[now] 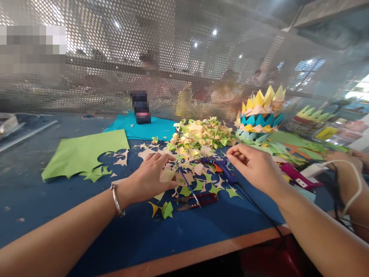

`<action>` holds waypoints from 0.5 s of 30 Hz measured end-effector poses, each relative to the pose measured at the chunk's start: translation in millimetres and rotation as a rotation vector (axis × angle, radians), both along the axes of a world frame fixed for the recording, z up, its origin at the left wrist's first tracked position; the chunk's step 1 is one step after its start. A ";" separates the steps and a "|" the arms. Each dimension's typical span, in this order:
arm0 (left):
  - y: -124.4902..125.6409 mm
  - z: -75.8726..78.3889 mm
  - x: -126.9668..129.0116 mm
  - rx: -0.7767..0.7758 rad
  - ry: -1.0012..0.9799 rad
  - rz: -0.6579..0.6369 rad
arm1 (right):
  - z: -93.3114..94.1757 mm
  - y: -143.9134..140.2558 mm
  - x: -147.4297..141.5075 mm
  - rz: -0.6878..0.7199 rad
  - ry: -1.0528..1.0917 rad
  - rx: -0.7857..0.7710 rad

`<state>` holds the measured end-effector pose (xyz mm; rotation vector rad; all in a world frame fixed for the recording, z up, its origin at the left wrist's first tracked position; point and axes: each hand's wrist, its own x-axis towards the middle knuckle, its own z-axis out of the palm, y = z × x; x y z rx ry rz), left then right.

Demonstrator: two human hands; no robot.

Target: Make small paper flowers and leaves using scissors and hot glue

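My left hand [151,172], with a silver bracelet at its wrist, hovers over paper scraps. Thumb and fingers are apart; a pale paper piece [166,175] shows between them, apparently not gripped. My right hand [252,165] is closed, fingertips pinched near the glue gun [229,175], which is blue with an orange trigger. Anything in that pinch is too small to make out. Between the hands lie a thin blue stick [188,185] and dark red thread snips [208,199]. Folded green paper pieces [167,210] lie just below the left hand.
Behind the hands rises a heap of folded paper pieces [204,134]. A tiered paper ornament [261,119] stands behind right. Green [83,154] and turquoise sheets [161,130] lie left. Another person's hand [343,163] is near a magenta device [300,179] and cables. Perforated metal [115,73] stands behind.
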<state>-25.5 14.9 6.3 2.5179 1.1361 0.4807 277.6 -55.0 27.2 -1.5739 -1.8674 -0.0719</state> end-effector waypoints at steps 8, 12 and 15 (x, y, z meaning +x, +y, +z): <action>-0.7 -4.2 4.8 -0.039 -0.010 0.023 | 6.6 6.5 -53.6 0.369 -0.070 -0.336; 1.0 -4.7 3.1 -0.047 0.010 -0.003 | -6.7 10.9 -72.5 0.470 -0.167 -0.470; 2.7 -3.8 -1.2 -0.070 0.037 -0.024 | -17.6 13.6 -78.2 0.502 -0.201 -0.482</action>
